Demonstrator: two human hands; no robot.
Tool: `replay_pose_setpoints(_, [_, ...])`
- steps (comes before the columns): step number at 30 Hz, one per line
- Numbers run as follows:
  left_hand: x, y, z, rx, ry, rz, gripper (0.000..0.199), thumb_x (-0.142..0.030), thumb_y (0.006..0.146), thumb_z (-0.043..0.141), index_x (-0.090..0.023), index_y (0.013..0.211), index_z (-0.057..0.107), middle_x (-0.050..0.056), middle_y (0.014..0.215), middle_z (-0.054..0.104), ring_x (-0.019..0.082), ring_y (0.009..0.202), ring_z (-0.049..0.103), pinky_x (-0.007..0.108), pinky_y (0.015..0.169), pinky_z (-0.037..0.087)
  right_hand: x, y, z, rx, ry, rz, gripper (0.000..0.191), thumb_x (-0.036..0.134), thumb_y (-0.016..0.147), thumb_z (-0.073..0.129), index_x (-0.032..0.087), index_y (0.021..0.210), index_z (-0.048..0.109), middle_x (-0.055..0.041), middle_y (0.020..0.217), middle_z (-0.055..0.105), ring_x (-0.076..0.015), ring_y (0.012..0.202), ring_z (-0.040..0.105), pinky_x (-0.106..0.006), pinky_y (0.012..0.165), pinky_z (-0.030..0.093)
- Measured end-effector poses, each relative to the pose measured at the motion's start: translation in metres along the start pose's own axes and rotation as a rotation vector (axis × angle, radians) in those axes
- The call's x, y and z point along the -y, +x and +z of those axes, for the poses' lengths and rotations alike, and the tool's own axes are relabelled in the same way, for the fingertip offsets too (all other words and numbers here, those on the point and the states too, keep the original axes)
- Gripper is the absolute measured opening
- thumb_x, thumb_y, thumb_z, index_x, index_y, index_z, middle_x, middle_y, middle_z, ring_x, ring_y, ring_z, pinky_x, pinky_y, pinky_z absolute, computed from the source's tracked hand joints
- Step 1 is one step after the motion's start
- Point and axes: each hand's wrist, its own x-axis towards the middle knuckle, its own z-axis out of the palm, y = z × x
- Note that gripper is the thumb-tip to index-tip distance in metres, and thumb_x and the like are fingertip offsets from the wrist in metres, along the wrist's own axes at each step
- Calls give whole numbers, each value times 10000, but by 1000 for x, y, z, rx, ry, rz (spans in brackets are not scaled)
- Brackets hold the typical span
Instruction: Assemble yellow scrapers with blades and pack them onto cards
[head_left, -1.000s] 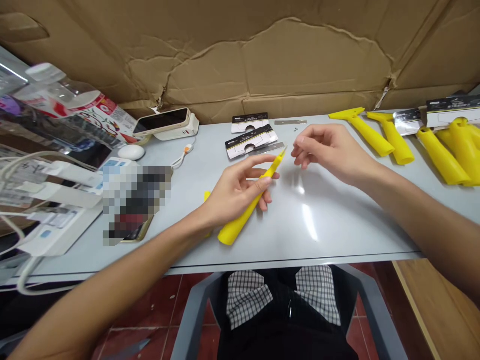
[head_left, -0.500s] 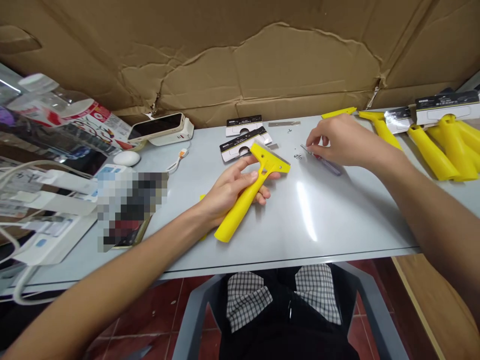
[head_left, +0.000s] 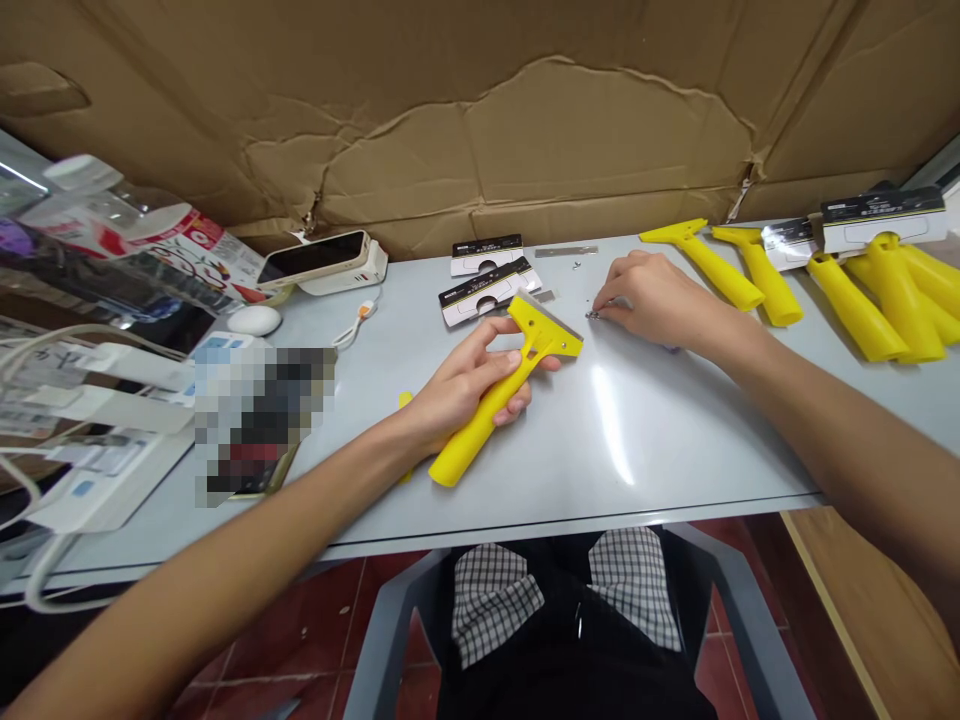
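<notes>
My left hand (head_left: 484, 385) is wrapped round the handle of a yellow scraper (head_left: 480, 425), whose wide head points up and to the right. A metal blade (head_left: 551, 318) lies along the head's far edge. My right hand (head_left: 649, 300) is bent low over the table, fingertips pinched together at a little heap of small screws (head_left: 591, 315). Whether a screw is between those fingertips is too small to tell. Beneath that hand, a clear purple-tinted screwdriver handle (head_left: 672, 348) is mostly hidden.
Black-and-white blade packets (head_left: 491, 290) and a loose blade (head_left: 566, 251) lie behind the scraper. Several yellow scraper handles (head_left: 855, 305) fill the right side. Leftward are a phone (head_left: 319, 258), a white mouse (head_left: 253, 320), a power strip (head_left: 112, 480) and bottles (head_left: 161, 235). Cardboard (head_left: 480, 120) stands behind.
My right hand has moved slightly left and toward me, from the screwdriver to the screws. My left hand still holds the scraper, its head turned slightly.
</notes>
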Motion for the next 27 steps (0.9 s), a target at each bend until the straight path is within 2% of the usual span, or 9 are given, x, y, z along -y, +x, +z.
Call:
replay_pose_setpoints(4, [-1, -2, 2, 6, 33, -14, 277, -287, 1075, 659, -274, 1265, 459, 108, 1234, 815, 69, 551, 601, 209, 472, 447, -2, 2, 2, 17, -9, -9, 239, 161, 965, 644, 191, 981, 881, -148, 1037, 792, -345, 1041, 688, -469, 920, 506])
replay_pose_setpoints(7, [-3, -3, 5, 9, 54, -6, 278, -302, 1071, 665, -273, 1252, 456, 101, 1226, 811, 67, 548, 594, 214, 475, 448, 3, 1, -5, -60, 52, -25, 218, 193, 957, 649, 220, 959, 865, -130, 1008, 795, -339, 1016, 684, -489, 922, 504])
replay_pose_setpoints(11, [-4, -4, 10, 10, 97, 6, 273, -329, 1071, 665, -276, 1217, 439, 89, 1185, 814, 64, 528, 581, 224, 476, 446, 30, -5, -17, -236, 278, -85, 143, 269, 963, 691, 282, 931, 830, -79, 983, 790, -299, 963, 687, -472, 893, 508])
replay_pose_setpoints(14, [-3, -5, 11, 37, 135, 24, 258, -350, 1079, 654, -282, 1185, 429, 74, 1156, 814, 66, 531, 589, 223, 486, 452, 57, -10, -19, -263, 393, -162, 119, 266, 968, 696, 276, 893, 789, -62, 955, 779, -278, 946, 682, -443, 867, 506])
replay_pose_setpoints(17, [-3, -6, 10, 56, 168, 33, 252, -366, 1087, 644, -284, 1195, 432, 59, 1128, 810, 71, 543, 604, 218, 498, 469, 73, -14, -13, -271, 441, -201, 133, 247, 973, 686, 261, 863, 759, -52, 929, 768, -260, 923, 672, -421, 848, 501])
replay_pose_setpoints(23, [-3, -7, 12, 56, 188, 38, 252, -377, 1089, 636, -284, 1206, 433, 44, 1084, 802, 73, 544, 604, 216, 501, 481, 75, -15, -5, -322, 450, -204, 121, 211, 971, 681, 244, 874, 745, -49, 910, 761, -249, 899, 670, -402, 823, 485])
replay_pose_setpoints(27, [-4, -7, 13, 53, 198, 38, 244, -366, 1090, 634, -282, 1202, 434, 48, 1084, 799, 71, 544, 604, 217, 498, 483, 76, -15, -6, -307, 450, -182, 128, 223, 984, 676, 246, 875, 740, -43, 922, 759, -244, 888, 649, -409, 835, 483])
